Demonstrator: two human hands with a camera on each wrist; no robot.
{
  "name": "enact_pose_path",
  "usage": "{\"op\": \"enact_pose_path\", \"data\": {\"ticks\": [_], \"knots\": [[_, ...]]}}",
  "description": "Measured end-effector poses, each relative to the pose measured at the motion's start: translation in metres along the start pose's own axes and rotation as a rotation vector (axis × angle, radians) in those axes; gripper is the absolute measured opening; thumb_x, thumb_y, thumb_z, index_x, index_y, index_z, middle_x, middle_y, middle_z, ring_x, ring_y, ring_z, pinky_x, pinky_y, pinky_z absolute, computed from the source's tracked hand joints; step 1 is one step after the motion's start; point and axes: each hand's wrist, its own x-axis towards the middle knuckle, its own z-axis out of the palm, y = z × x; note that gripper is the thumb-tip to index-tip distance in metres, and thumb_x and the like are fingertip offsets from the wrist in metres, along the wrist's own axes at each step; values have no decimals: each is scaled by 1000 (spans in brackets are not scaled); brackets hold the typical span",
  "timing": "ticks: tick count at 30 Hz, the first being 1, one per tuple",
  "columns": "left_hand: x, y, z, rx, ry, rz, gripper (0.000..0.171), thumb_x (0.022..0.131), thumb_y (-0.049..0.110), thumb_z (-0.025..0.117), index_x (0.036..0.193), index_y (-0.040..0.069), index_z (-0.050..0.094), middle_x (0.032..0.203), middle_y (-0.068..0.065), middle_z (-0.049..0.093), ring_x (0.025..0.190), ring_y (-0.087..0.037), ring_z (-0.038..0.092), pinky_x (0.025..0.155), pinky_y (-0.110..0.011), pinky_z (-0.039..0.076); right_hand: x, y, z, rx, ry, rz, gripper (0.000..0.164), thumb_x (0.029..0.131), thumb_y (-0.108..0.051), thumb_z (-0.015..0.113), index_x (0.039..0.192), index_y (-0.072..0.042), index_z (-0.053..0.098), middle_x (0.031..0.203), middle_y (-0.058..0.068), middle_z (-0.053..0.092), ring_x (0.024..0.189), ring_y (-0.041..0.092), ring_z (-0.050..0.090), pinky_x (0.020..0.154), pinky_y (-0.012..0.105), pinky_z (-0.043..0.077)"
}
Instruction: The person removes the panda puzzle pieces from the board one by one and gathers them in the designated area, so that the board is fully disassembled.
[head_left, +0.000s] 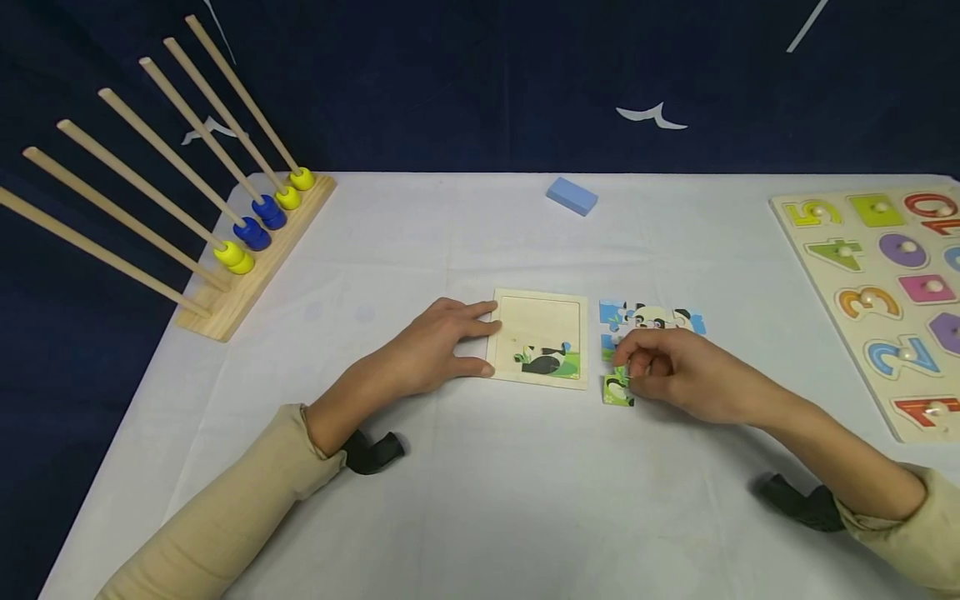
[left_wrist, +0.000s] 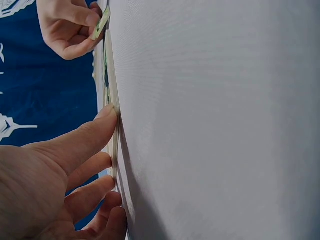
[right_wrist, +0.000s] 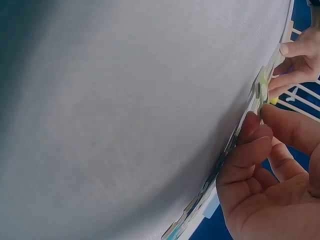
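Note:
A square wooden puzzle tray (head_left: 536,321) lies flat on the white table, with panda and grass pieces (head_left: 546,360) in its lower right. My left hand (head_left: 431,346) rests along the tray's left edge, thumb and fingertips touching the rim, fingers fairly straight. To the right of the tray, my right hand (head_left: 686,375) pinches a green puzzle piece (head_left: 618,389) between thumb and fingers. In the left wrist view this piece (left_wrist: 101,24) is tilted up. Other panda puzzle pieces (head_left: 652,317) lie beyond the right hand, partly hidden by it.
A blue block (head_left: 572,196) lies near the table's back edge. On the left stands a wooden bead rack (head_left: 262,271) with tall rods and yellow and blue beads. A number-and-shape board (head_left: 840,292) lies at the right. Dark straps (head_left: 373,452) hang by the wrists.

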Motion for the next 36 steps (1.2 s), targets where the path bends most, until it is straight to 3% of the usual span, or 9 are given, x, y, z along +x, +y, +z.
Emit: {"op": "enact_pose_path", "data": {"ticks": [23,36], "knots": [[0,-1,1,-3,7,9,59,87,25,78,139,7,57,156,-6,37,134,-30,38,108,-40,34,-1,-2,2,-100,17,41,25,83,3,72,107,-5,68,82,-6,56,67,10,49,63,25,42],[0,-1,1,-6,6,7,60,87,26,78,139,7,57,156,-6,36,134,-29,38,108,-40,33,-2,-2,2,-75,73,3,25,83,10,67,102,-5,69,83,-4,56,69,10,49,63,22,42]]}}
